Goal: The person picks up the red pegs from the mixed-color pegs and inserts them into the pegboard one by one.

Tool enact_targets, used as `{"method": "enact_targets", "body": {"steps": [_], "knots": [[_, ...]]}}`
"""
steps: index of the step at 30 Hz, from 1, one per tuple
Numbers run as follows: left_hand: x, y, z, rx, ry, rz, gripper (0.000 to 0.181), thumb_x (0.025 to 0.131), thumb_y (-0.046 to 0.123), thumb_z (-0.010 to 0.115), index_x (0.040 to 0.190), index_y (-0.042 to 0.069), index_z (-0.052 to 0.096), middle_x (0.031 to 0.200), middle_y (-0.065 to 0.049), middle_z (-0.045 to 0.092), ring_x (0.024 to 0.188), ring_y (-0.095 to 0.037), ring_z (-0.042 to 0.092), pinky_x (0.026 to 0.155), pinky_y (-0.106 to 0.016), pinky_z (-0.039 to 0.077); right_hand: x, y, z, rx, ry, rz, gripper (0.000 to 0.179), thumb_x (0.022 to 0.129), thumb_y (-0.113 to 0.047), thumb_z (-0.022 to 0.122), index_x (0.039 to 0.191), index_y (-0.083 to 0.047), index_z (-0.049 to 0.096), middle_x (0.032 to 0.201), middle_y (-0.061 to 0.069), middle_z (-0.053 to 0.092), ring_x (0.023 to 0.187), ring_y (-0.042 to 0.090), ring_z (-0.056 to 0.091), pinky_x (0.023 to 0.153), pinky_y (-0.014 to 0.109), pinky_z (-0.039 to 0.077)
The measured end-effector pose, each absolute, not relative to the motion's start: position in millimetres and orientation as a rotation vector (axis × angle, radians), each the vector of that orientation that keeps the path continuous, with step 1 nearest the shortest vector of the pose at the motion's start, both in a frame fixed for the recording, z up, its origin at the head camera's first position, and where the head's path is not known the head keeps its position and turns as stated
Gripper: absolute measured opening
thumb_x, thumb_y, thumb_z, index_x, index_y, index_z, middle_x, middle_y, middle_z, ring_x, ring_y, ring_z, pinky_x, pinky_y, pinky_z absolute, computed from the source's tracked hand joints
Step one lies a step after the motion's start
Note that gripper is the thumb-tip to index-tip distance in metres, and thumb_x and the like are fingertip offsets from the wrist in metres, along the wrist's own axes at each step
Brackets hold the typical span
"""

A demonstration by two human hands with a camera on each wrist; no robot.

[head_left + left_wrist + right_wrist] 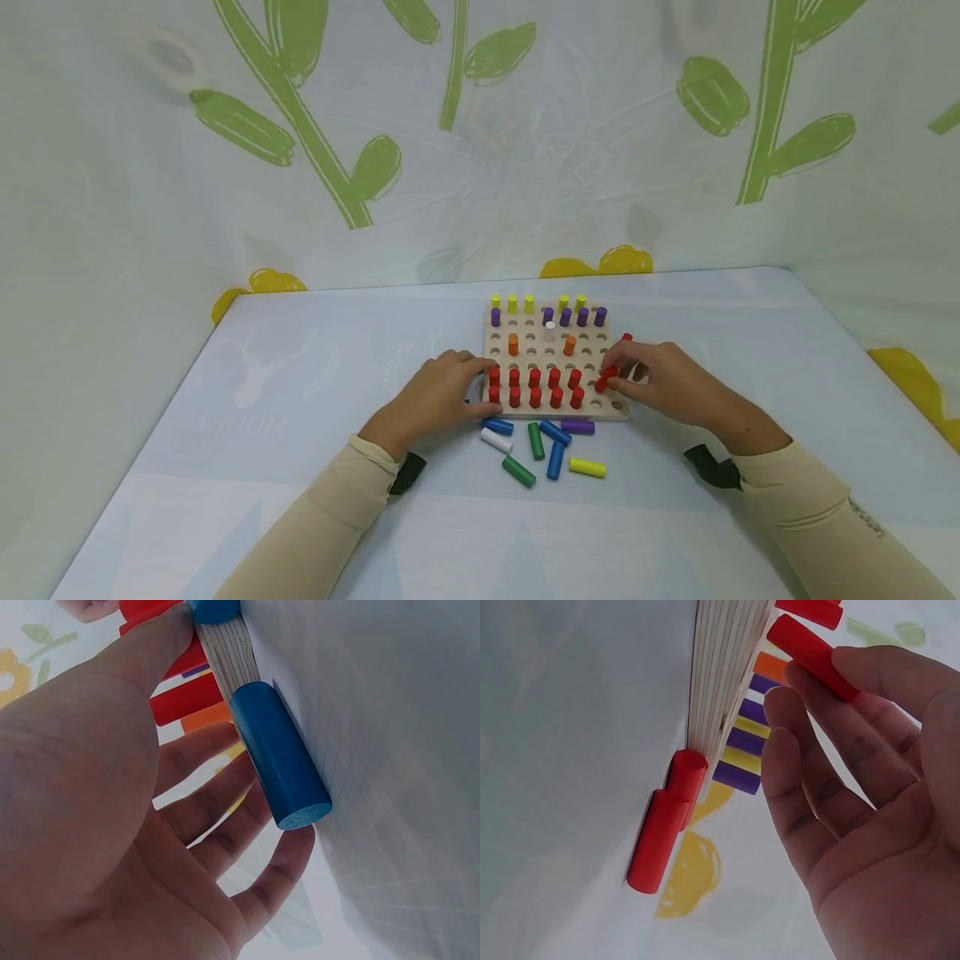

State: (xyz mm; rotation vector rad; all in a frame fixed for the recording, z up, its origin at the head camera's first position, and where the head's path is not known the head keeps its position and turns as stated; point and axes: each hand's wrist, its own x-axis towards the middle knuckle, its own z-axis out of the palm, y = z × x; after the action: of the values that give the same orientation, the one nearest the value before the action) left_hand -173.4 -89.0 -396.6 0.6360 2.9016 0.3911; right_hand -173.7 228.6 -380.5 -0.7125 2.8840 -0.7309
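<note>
A wooden pegboard [517, 412] carries upright pegs: two front rows of red pegs [535, 397], two orange, one white, and rows of purple [582, 317] and yellow pegs [512, 304] at the back. My right hand [675, 383] pinches a tilted red peg [810, 654] between thumb and fingers, above the board's front right part. My left hand [435, 392] rests at the board's left edge, thumb by the front corner and fingers spread along the side. Beside that hand lies a blue peg [281, 761] on the table.
In front of the board, loose pegs lie scattered: a white peg [497, 440], green pegs [519, 472], blue pegs [555, 460], a purple peg [577, 427] and a yellow peg [587, 467]. Two red pegs [656, 844] lie along its right side. A patterned fabric wall [570, 208] stands behind the table.
</note>
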Motion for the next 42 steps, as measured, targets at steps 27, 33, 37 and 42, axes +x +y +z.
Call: {"method": "enact_targets", "body": {"steps": [27,33,37,42], "knots": [[-175.5,-88.6,-396.6,0.616,2.89,0.391,0.069,0.083,0.055,0.075,0.141,0.021,0.058,0.139,-0.007,0.06,0.128,-0.026,0.055,0.108,-0.047,0.048,-173.0,221.6,-384.5,-0.676,2.893,-0.709,0.024,0.087,-0.016,0.078,0.11,-0.014,0.069,0.1,-0.001,0.075,0.091,0.014,0.065,0.08,0.033,0.058],[-174.8,-89.0,-396.6,0.62,2.894,0.39,0.068,0.084,0.055,0.075,0.141,0.022,0.058,0.139,-0.006,0.061,0.128,-0.026,0.055,0.108,-0.047,0.047,-173.2,220.4,-384.5,-0.675,2.888,-0.703,0.025,0.088,-0.016,0.077,0.112,-0.013,0.069,0.101,-0.001,0.074,0.091,0.015,0.064,0.08,0.032,0.058],[-174.3,-89.1,-396.1,0.626,2.893,0.391,0.068,0.084,0.055,0.075,0.141,0.022,0.058,0.138,-0.006,0.061,0.128,-0.025,0.055,0.108,-0.047,0.047,-173.3,220.4,-385.5,-0.666,2.882,-0.707,0.025,0.089,-0.016,0.076,0.113,-0.014,0.069,0.101,-0.002,0.074,0.091,0.014,0.063,0.078,0.029,0.056],[-174.1,-88.7,-396.3,0.62,2.891,0.381,0.069,0.084,0.055,0.074,0.141,0.021,0.057,0.139,-0.007,0.06,0.128,-0.026,0.055,0.108,-0.047,0.047,-173.1,220.6,-386.5,-0.674,2.879,-0.712,0.026,0.089,-0.016,0.076,0.114,-0.014,0.07,0.101,-0.003,0.073,0.09,0.013,0.063,0.077,0.026,0.056]]}}
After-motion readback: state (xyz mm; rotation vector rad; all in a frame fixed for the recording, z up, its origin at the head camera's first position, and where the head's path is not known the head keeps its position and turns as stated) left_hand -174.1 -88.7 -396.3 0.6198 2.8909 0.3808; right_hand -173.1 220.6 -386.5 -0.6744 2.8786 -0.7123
